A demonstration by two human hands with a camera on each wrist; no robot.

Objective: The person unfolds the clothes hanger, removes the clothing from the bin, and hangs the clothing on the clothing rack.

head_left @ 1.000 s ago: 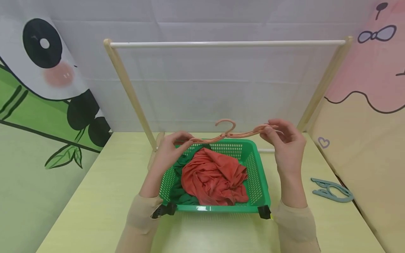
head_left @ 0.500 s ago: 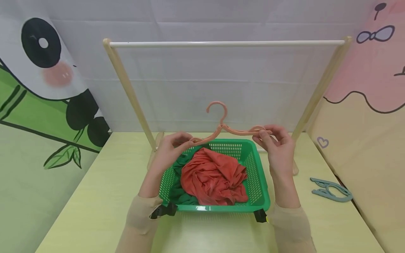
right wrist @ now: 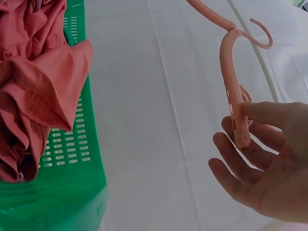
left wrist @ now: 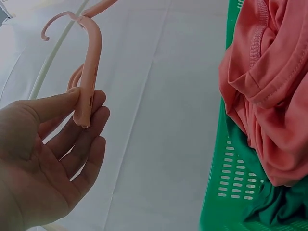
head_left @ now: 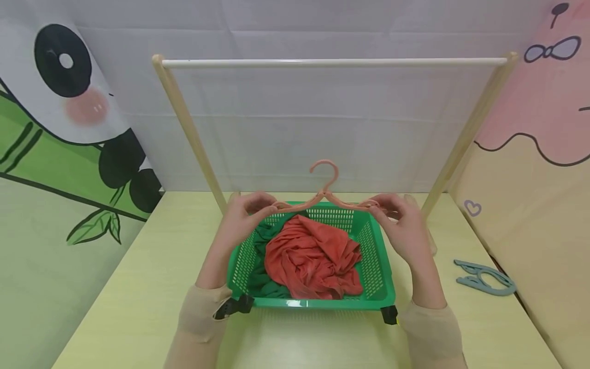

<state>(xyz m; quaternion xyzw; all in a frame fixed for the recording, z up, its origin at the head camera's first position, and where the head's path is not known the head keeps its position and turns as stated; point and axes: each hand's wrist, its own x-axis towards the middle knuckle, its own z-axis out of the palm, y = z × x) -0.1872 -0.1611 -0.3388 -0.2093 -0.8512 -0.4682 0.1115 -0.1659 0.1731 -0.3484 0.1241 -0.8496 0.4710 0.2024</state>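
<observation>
A pink folding hanger (head_left: 325, 193) is spread out above the far rim of a green basket (head_left: 382, 279), its hook pointing up. My left hand (head_left: 244, 218) pinches the tip of its left arm between thumb and fingers, which the left wrist view shows close up on the hanger (left wrist: 90, 67). At the other end, my right hand (head_left: 402, 225) pinches the right arm's tip; the right wrist view has that hand (right wrist: 269, 154) with its thumb against the hanger. Crumpled red cloth (head_left: 313, 256) lies in the basket, over dark green cloth (head_left: 262, 282).
Behind the basket stands a rack with a white rail (head_left: 332, 63) and wooden posts (head_left: 189, 128). A grey-blue folded hanger (head_left: 486, 278) lies on the pale table (head_left: 133, 287) at the right, beside the wall.
The hanger's hook rose and then came down a little, now centred and upright. My right hand has moved left and slightly down, levelling the hanger. The left hand has hardly moved.
</observation>
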